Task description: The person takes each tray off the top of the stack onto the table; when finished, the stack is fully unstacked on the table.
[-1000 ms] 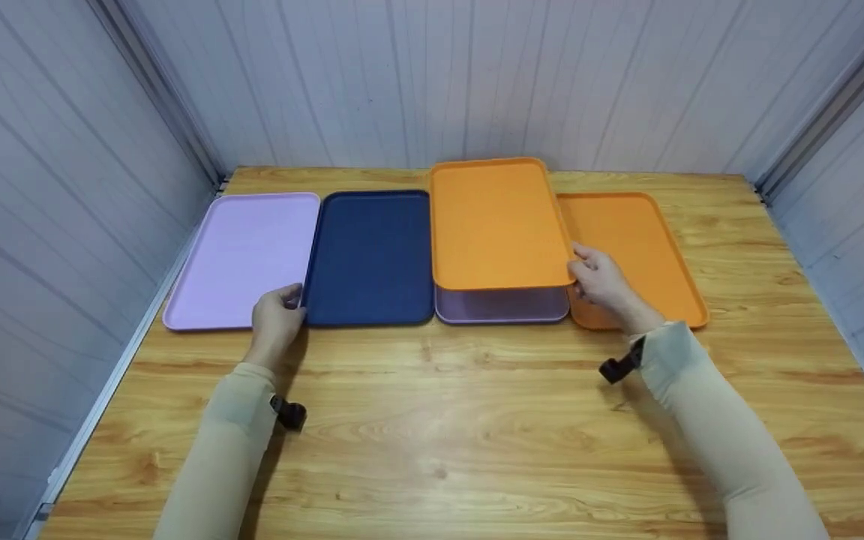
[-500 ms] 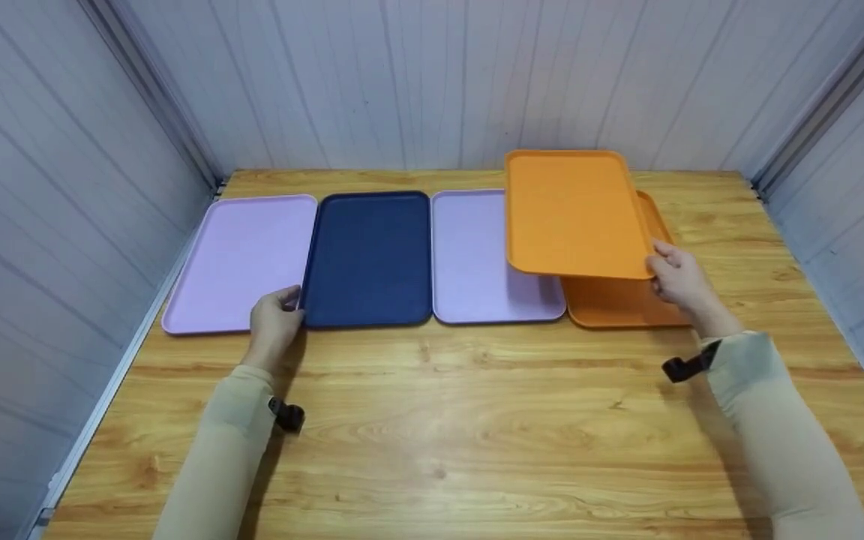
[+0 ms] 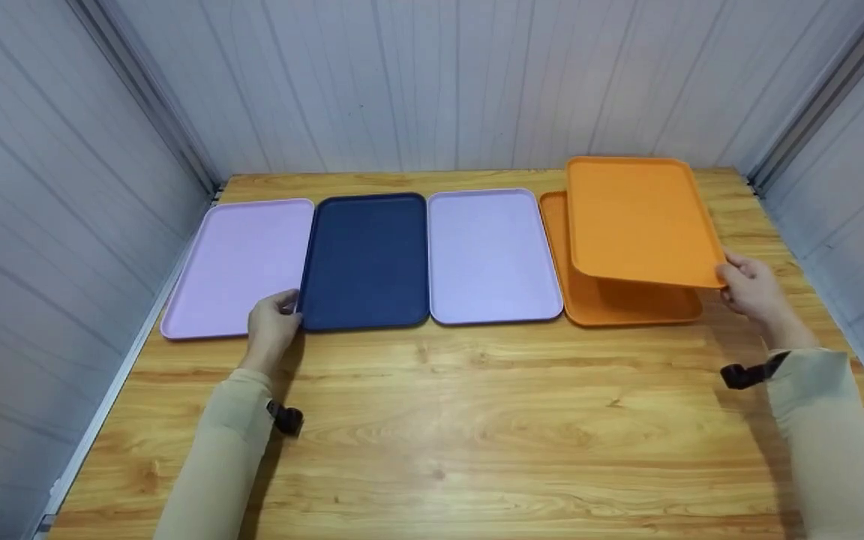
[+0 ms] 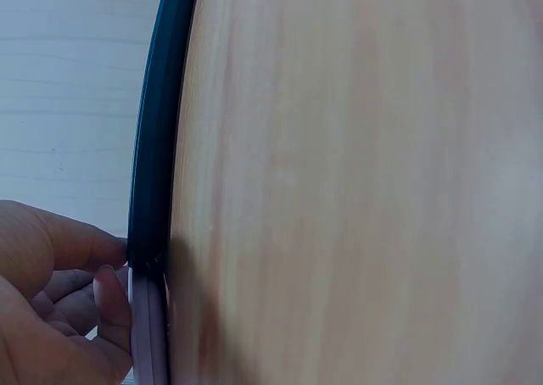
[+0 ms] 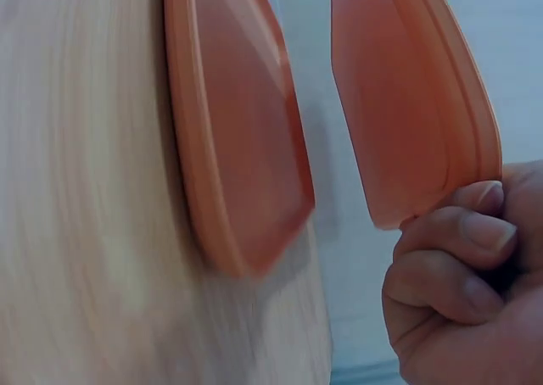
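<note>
My right hand [image 3: 754, 289] grips an orange tray [image 3: 642, 221] at its near right corner, with the thumb on top. This tray is raised and tilted above a second orange tray [image 3: 634, 304], covering much of it. In the right wrist view a gap separates the held tray [image 5: 407, 105] from the lower tray [image 5: 246, 139]. My left hand [image 3: 273, 324] rests at the near right corner of a light purple tray [image 3: 244, 262], its fingertips touching the seam with the dark blue tray [image 3: 364, 262]. In the left wrist view the index fingertip meets the dark blue rim [image 4: 154, 164].
Another light purple tray [image 3: 492, 255] lies between the dark blue tray and the lower orange tray, completing a row on the wooden table [image 3: 432, 427]. Pale panel walls [image 3: 402, 82] stand at the back and both sides. Each wrist carries a small black camera.
My right hand has carried the orange tray rightward, from over the middle purple tray to over the lower orange one. The middle purple tray is now uncovered. My left hand has stayed in place.
</note>
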`<state>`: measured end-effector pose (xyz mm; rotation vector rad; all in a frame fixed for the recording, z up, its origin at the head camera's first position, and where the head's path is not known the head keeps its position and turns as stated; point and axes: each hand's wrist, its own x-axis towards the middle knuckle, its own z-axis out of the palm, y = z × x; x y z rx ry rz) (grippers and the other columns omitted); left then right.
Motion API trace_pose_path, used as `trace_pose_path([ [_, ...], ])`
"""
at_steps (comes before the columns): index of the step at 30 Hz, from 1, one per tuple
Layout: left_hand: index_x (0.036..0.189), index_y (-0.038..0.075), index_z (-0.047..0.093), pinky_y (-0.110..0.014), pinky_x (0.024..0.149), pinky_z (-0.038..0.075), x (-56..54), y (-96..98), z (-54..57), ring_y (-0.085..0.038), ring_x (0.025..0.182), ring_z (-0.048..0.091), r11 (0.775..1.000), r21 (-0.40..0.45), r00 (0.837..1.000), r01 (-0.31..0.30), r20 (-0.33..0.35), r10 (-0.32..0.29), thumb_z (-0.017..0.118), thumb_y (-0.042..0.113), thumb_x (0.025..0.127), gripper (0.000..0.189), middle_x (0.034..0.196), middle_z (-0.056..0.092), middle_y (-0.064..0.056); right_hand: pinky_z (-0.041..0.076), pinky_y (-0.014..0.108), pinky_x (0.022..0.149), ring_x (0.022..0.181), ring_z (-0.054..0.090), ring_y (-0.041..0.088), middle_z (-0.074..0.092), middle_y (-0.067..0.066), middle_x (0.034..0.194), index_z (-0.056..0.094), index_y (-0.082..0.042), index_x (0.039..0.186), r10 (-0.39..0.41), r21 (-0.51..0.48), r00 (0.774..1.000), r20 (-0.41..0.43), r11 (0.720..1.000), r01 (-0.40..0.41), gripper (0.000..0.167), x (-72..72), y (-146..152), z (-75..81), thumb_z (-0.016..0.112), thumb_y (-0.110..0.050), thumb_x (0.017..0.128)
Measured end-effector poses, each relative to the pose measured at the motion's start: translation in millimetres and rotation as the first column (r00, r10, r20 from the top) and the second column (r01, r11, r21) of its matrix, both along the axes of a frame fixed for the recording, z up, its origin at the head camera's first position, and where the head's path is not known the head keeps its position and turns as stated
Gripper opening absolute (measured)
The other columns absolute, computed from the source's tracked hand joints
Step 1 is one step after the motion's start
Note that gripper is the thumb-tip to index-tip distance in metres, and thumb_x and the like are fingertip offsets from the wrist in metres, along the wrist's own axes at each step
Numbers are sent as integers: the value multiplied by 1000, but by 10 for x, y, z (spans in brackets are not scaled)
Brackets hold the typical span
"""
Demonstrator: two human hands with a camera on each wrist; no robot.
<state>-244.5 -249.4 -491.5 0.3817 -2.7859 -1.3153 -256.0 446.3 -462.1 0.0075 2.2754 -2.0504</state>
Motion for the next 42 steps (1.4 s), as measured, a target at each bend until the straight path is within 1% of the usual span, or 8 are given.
trace_pose_path([
  [10, 135, -4, 54, -42, 101, 43, 2, -31, 5, -36, 118, 55, 1000, 19, 1000, -2, 5, 2, 56, -4, 88, 47, 129, 58, -25, 12, 34, 45, 34, 25, 4, 38, -11, 47, 1, 14, 147, -87, 17, 996, 36, 996, 87, 64, 186, 477, -58, 40, -11, 102],
  [17, 135, -3, 55, -42, 99, 44, 21, -28, 14, -34, 118, 56, 1000, -2, 1000, -3, 6, 3, 56, -3, 88, 47, 129, 59, -22, 15, 41, 49, 38, 17, 18, 35, -12, 43, 5, 9, 150, -151, 235, 985, 84, 964, 127, 70, 305, 790, -70, 40, -29, 104],
  [19, 135, -3, 55, -42, 99, 44, 23, -23, 17, -34, 118, 56, 1000, -3, 1000, -6, 7, 6, 56, -3, 88, 47, 130, 59, -22, 17, 41, 45, 36, 20, 15, 39, -12, 44, 6, 7, 151, -202, 283, 976, 83, 944, 171, 69, 336, 840, -87, 39, -31, 103],
  [22, 135, -3, 55, -42, 99, 43, 24, -17, 24, -34, 117, 55, 1000, 6, 1000, -10, 11, 10, 56, -4, 88, 46, 129, 59, -23, 22, 37, 41, 37, 25, 12, 55, -19, 66, 9, 5, 151, -286, 313, 955, 82, 917, 248, 67, 380, 900, -125, 38, -32, 103],
  [26, 135, -3, 55, -42, 99, 43, 28, -10, 27, -34, 116, 55, 1000, 16, 1000, -12, 11, 12, 56, -4, 88, 46, 128, 59, -23, 29, 34, 38, 38, 30, 9, 57, -23, 84, 12, 3, 152, -335, 375, 940, 61, 881, 289, 64, 446, 1008, -170, 34, -33, 104],
  [33, 135, -2, 55, -41, 100, 42, 36, -8, 24, -33, 117, 55, 999, 30, 1000, -16, 17, 15, 56, -2, 89, 46, 128, 60, -23, 29, 30, 38, 38, 32, 9, 53, -32, 77, 15, 5, 150, -368, 350, 928, 63, 879, 325, 58, 546, 1199, -201, 34, -26, 104],
  [37, 135, -2, 55, -40, 101, 42, 38, -6, 30, -32, 117, 55, 1000, 24, 1000, -20, 19, 20, 56, -2, 89, 46, 127, 60, -22, 26, 26, 36, 37, 31, 6, 56, -28, 72, 14, 7, 149, -367, 329, 928, 64, 886, 328, 56, 574, 1300, -210, 33, -21, 104],
  [42, 135, -3, 55, -40, 102, 41, 32, -6, 35, -33, 118, 55, 1000, 19, 1000, -16, 18, 16, 56, -2, 89, 46, 128, 60, -23, 26, 25, 36, 37, 31, 5, 55, -24, 65, 16, 6, 149, -375, 375, 924, 70, 868, 324, 55, 595, 1422, -236, 32, -20, 103],
])
